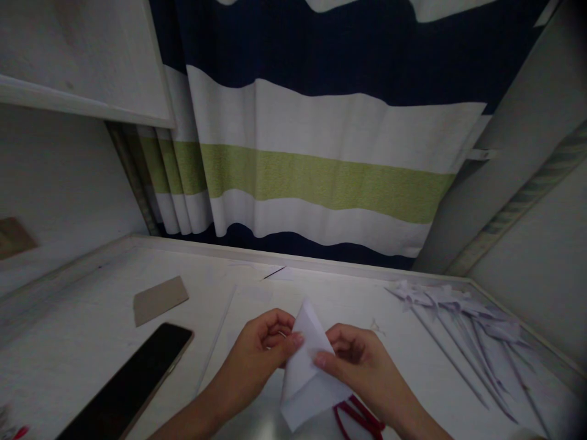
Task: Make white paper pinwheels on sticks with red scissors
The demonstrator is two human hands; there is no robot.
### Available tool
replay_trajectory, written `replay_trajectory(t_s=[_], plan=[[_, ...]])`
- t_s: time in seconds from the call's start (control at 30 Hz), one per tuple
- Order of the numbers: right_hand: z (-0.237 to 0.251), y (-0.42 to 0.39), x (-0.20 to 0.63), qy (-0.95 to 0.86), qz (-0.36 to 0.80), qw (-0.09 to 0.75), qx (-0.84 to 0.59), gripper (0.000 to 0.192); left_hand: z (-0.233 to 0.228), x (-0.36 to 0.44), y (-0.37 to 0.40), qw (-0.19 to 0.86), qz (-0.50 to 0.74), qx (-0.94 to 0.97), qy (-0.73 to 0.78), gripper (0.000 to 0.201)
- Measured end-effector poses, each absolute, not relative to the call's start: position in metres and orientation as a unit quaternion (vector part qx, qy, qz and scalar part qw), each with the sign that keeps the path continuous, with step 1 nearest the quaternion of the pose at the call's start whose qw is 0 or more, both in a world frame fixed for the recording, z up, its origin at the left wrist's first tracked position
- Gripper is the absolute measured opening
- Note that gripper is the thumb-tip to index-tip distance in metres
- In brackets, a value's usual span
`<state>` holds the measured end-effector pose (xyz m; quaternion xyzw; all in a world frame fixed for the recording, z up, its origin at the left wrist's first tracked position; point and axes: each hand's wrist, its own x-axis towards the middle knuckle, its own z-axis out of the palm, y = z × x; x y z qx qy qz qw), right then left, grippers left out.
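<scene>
A folded sheet of white paper [308, 360] is held up between my two hands, its pointed tip upward and a wider lower edge hanging down. On its left side my left hand [268, 339] pinches it, thumb in front and fingers curled behind. My right hand [355, 360] grips the right side the same way, with its thumb pressed on the front. Just below my right hand lie the dark red handles of what look like scissors [358, 418], partly hidden by the hand and the paper.
At left lie a dark-screened phone [132, 379] and a grey-brown card [160, 299]. Several white paper flowers on thin sticks [452, 348] rest at right. A thin white stick [215, 339] and a slim dark stick [274, 273] lie on the white table [82, 311]. A striped curtain [321, 134] hangs behind.
</scene>
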<state>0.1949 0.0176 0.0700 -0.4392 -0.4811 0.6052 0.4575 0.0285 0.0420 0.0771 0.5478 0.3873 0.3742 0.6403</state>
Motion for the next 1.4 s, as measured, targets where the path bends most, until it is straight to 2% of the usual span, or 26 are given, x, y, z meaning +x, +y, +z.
replay_trajectory(t_s=[0.17,0.4,0.53,0.83,1.0,1.17,1.4], plan=[[0.07,0.015,0.194,-0.506,0.558,0.449,-0.48,0.016,0.078,0.029,0.044,0.636,0.388,0.553,0.372,0.018],[0.078,0.011,0.188,-0.561,0.52,0.404,-0.502,0.004,0.078,0.028,0.044,0.617,0.417,0.55,0.379,0.013],[0.079,0.009,0.187,-0.578,0.496,0.391,-0.518,0.006,0.079,0.028,0.044,0.625,0.424,0.529,0.386,0.013],[0.076,0.009,0.187,-0.574,0.547,0.368,-0.486,0.005,0.078,0.029,0.043,0.603,0.422,0.551,0.393,0.016],[0.072,0.008,0.184,-0.575,0.514,0.396,-0.498,0.013,0.081,0.029,0.04,0.597,0.41,0.569,0.39,0.013],[0.075,0.005,0.184,-0.575,0.524,0.381,-0.5,0.015,0.09,0.022,0.043,0.619,0.392,0.565,0.379,0.019],[0.079,0.005,0.184,-0.571,0.529,0.37,-0.507,0.015,0.092,0.021,0.043,0.612,0.403,0.56,0.385,0.015]])
